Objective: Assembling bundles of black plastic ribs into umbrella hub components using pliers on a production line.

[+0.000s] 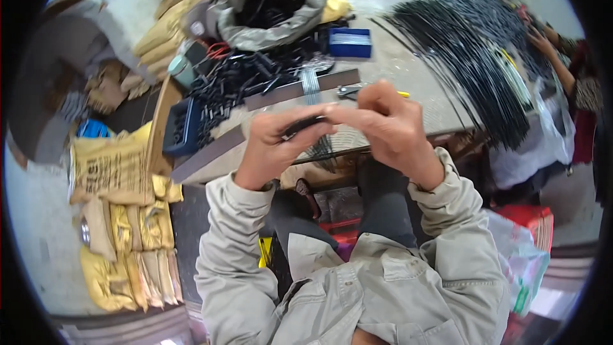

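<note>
My left hand (271,147) is closed around a small black piece (301,128), thumb below and fingers above. What kind of piece it is, I cannot make out. My right hand (396,131) meets the left fingertips, its index finger bent and pressed to the thumb. Anything between the right fingers is hidden. Below the hands, thin dark strands (321,153) hang at the table's front edge. Just beyond lie a bundle of thin grey rods (310,86) across a flat brown bar (345,79), and pliers (348,92) with yellow on the handle.
Black parts (255,73) heap on the table (389,76) at the left, before a grey sack (268,41). A blue box (350,43) stands behind, a blue bin (181,129) at the left edge. Long black rods (472,70) cover the right side, where another person's hand (543,43) works.
</note>
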A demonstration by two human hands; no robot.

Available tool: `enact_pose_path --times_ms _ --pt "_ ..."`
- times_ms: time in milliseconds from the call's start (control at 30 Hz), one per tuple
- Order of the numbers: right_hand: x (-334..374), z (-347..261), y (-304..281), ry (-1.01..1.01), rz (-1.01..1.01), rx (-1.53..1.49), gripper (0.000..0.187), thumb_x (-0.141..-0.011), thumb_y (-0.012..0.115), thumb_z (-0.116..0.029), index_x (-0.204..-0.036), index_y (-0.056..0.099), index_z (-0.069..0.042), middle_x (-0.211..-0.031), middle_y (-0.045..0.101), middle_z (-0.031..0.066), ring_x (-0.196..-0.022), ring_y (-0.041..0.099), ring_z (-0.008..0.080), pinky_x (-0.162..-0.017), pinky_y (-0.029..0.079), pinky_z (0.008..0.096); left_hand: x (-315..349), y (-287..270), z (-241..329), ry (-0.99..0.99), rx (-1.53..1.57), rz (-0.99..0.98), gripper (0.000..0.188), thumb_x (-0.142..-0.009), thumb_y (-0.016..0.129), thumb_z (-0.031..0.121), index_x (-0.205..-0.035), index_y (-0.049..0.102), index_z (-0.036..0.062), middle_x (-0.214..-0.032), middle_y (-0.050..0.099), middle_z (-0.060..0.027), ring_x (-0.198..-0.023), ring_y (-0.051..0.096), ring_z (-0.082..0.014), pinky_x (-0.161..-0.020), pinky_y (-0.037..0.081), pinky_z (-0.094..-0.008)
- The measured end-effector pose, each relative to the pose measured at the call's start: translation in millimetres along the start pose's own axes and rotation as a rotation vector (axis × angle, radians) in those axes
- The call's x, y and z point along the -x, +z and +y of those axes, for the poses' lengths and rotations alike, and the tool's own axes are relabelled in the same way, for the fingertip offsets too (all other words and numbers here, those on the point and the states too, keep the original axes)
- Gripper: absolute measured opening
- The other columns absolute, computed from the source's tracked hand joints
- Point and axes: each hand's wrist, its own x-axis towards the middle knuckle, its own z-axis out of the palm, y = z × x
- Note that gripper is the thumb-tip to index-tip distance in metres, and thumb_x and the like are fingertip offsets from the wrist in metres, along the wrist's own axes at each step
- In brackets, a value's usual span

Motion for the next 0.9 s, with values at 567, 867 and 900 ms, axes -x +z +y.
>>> enact_pose_path --times_ms 567,867,900 --pt "-1 10 1 0.015 -0.041 -0.073 0.055 -0.060 0.061 0.005 -0.108 0.064 -0.022 -0.070 0.043 0.0021 -0.051 0.044 0.0107 -0.043 0.036 0.0231 -3 0 -1 0.032 0.090 -0.018 0.022 -0.080 0.061 0.001 -0.103 0.062 -0.0014 -0.087 0.065 -0.0096 -0.080 0.063 -0.0140 -0.071 0.049 -0.0231" --pt "-21 0 -10 -0.315 -0.154 0.100 0.043 -0.062 0.062 0.005 -0.103 0.062 -0.007 -0.079 0.052 0.0067 -0.059 0.052 0.0176 -0.049 0.043 0.0268 -1 -5 -3 0.133 -0.092 -0.054 0.027 -0.075 0.068 0.008 -0.102 0.063 0.0028 -0.088 0.067 -0.0090 -0.075 0.064 -0.0128 -0.065 0.049 -0.0228" --pt "-22 1 -10 -0.323 -0.154 0.093 0.043 -0.062 0.062 0.005 -0.103 0.062 -0.007 -0.079 0.052 0.0067 -0.059 0.052 0.0176 -0.049 0.043 0.0268 0 -6 -4 0.133 -0.099 -0.046 0.027 -0.075 0.068 0.008 -0.102 0.063 0.0028 -0.088 0.067 -0.0090 -0.075 0.064 -0.0128 -0.065 0.049 -0.0228"
